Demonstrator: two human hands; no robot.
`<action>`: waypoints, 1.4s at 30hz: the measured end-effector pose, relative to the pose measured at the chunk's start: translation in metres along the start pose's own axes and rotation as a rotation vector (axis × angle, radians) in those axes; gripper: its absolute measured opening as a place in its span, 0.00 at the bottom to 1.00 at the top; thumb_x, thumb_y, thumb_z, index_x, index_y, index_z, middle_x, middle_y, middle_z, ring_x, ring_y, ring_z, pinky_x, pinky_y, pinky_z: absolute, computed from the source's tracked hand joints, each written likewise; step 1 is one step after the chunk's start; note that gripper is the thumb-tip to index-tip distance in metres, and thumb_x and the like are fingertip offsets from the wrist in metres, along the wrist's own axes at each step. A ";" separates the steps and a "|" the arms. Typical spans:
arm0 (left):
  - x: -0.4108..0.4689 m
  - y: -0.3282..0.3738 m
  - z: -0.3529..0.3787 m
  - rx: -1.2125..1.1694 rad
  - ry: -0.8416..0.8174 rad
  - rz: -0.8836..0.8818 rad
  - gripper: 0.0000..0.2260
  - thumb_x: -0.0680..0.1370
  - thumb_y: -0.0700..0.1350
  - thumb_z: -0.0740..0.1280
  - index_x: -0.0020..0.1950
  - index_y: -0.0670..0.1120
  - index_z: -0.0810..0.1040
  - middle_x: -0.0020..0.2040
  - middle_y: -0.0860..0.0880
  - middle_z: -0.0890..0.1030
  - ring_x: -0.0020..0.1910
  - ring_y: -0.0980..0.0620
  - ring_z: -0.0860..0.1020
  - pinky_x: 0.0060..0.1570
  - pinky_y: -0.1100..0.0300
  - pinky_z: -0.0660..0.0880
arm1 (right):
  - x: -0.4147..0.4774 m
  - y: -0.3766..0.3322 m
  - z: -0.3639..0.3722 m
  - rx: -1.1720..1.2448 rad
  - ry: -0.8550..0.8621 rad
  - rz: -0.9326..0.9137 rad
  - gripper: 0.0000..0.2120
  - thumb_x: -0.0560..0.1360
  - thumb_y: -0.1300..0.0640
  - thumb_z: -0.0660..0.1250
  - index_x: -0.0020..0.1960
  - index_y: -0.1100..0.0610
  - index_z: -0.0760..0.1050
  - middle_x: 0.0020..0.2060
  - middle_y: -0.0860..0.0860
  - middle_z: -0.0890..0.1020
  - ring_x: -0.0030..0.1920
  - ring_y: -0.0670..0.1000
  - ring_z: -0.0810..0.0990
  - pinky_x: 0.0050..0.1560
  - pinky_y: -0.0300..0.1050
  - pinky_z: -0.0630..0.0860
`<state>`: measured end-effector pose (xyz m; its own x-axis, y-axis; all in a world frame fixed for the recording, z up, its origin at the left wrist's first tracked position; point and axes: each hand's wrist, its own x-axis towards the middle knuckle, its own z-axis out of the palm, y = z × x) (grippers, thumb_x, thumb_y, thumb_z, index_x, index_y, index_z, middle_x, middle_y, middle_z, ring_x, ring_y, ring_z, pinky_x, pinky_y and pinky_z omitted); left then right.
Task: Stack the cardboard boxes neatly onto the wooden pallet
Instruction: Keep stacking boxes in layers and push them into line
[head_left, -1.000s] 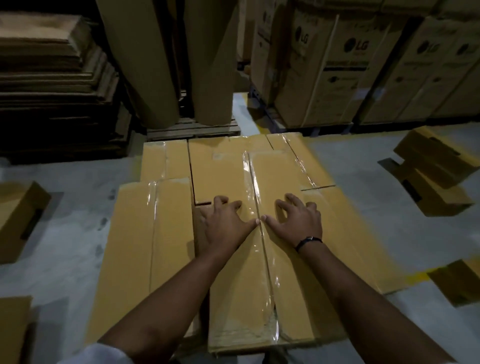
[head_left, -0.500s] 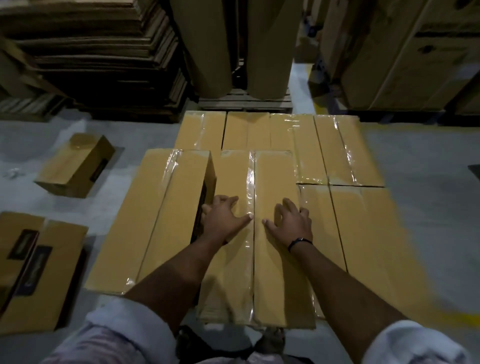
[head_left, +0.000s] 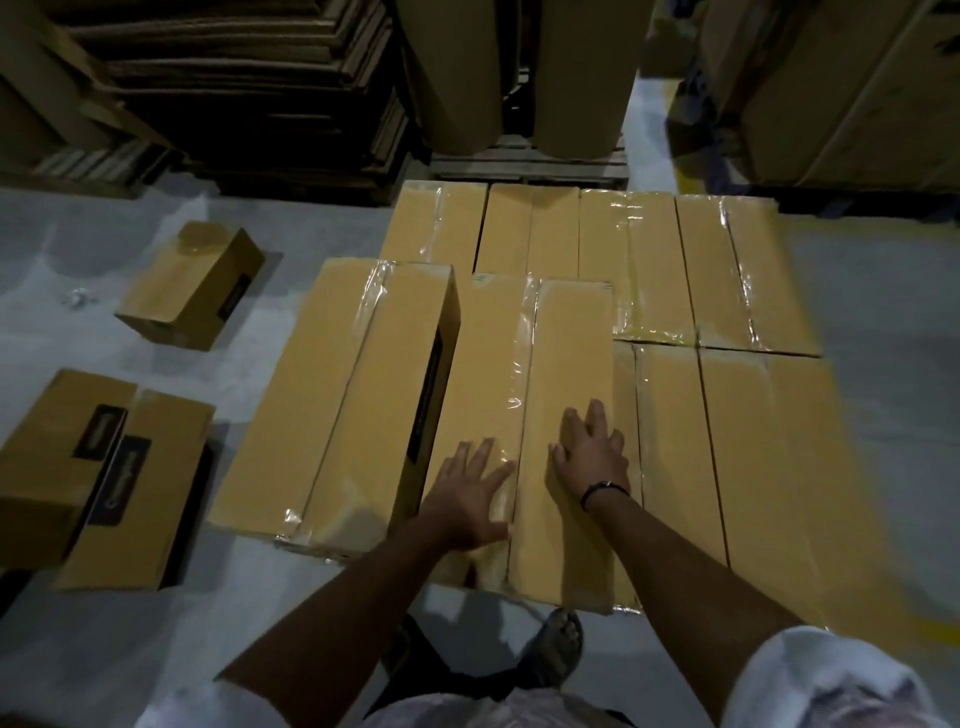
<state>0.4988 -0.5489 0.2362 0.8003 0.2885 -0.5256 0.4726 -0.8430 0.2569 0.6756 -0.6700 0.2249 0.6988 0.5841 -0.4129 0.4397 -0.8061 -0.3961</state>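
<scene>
Cardboard boxes are lying in a flat layer low over the floor, and both hands are pressing down on the nearest middle box (head_left: 540, 415). The left hand (head_left: 470, 499) is spread flat, fingers splayed, over the taped seam; the right hand (head_left: 589, 457), with a dark band at the wrist, is lying open on the panel beside it. Neither is gripping anything. Compared with a second ago, the hands are sitting nearer the box's near end and the view is taking in more of the left side, so the box seems to be getting nudged into line with its neighbours. That suggests this row is nearly settled. To the left, a taller box (head_left: 337, 395) is standing touching it, one level higher. Further out, the far row (head_left: 628, 249) is lying closed up. The wooden pallet itself is hidden beneath the layer. Loose boxes (head_left: 104, 467) are waiting on the floor (head_left: 322, 623) at left, bearing dark labels too blurred to read; no other writing is legible now.
</scene>
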 end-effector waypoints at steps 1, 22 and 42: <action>-0.008 -0.002 0.007 0.027 0.018 0.021 0.42 0.77 0.67 0.66 0.84 0.59 0.46 0.83 0.47 0.36 0.81 0.40 0.36 0.78 0.42 0.40 | -0.005 0.001 0.003 -0.009 0.008 -0.006 0.29 0.82 0.46 0.60 0.80 0.45 0.54 0.81 0.50 0.42 0.76 0.66 0.56 0.71 0.66 0.67; -0.105 -0.109 0.058 0.079 0.196 0.190 0.33 0.81 0.56 0.68 0.81 0.65 0.55 0.84 0.46 0.41 0.81 0.34 0.40 0.78 0.38 0.41 | -0.185 -0.008 0.101 0.040 0.160 0.248 0.30 0.79 0.43 0.66 0.78 0.44 0.60 0.81 0.54 0.43 0.78 0.67 0.51 0.74 0.66 0.63; -0.106 -0.124 0.040 -0.073 0.217 0.141 0.33 0.79 0.43 0.72 0.82 0.53 0.63 0.84 0.48 0.53 0.82 0.46 0.54 0.76 0.49 0.63 | -0.193 -0.029 0.091 0.145 0.081 0.166 0.30 0.75 0.55 0.74 0.74 0.46 0.67 0.80 0.52 0.51 0.76 0.62 0.61 0.74 0.57 0.67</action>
<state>0.3411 -0.4933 0.2278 0.9168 0.2674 -0.2965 0.3697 -0.8491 0.3774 0.4772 -0.7509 0.2412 0.8001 0.4303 -0.4179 0.2330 -0.8649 -0.4445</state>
